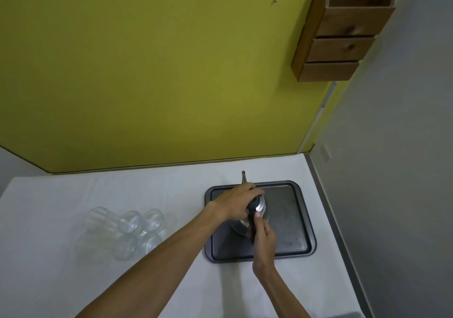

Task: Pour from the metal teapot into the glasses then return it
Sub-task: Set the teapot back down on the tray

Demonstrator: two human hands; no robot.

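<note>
Because the teapot [257, 207] stands on the dark tray [294, 239] at the right of the table [171, 268], both arms reach in from the near edge toward that one spot. The right hand [263, 238] is nearest; its fingers are closed around the black handle [251, 219] with the thumb pressed along the top, a grip suited to lifting and tilting. Just beyond it, the left hand [239, 198] lies curled over the top of the teapot, covering the lid; this placement probably steadies the lid for pouring. How firmly it presses cannot be determined. The spout [244, 176] projects past the far rim of the tray, pointing away from the person. The glasses [127, 229] stand grouped to the left of the tray, well apart from the teapot and appearing empty. Pouring has likely not begun; the teapot must travel left to reach them. The yellow wall [159, 72] rises behind the table.
</note>
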